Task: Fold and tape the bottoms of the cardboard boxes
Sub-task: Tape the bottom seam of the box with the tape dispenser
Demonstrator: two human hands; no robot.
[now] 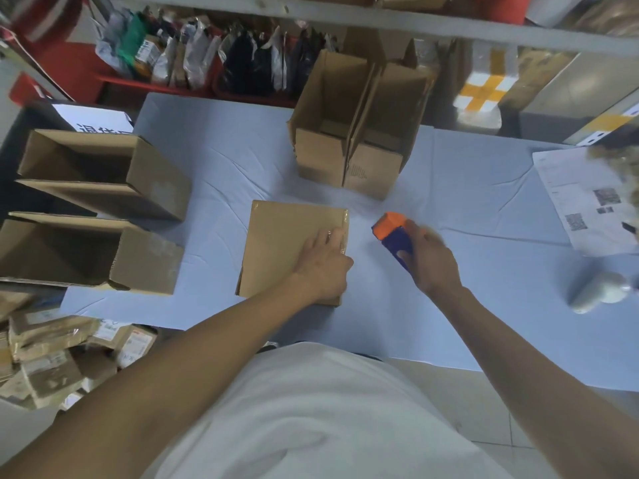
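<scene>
The left hand (323,267) lies flat on the box (294,252). The right hand (430,262) grips the tape tool (394,236). Shiny tape under the fingers (333,238) may wrinkle if the box slides.

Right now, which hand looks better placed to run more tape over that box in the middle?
The right hand: it already holds the tape dispenser just beside the box. The left hand lies flat on the box, holding it down.

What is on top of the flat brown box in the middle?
The left hand presses flat on the box, over shiny clear tape along its right edge. The tape beneath the hand is covered. The right hand holds the orange-and-blue tape dispenser beside it.
</scene>
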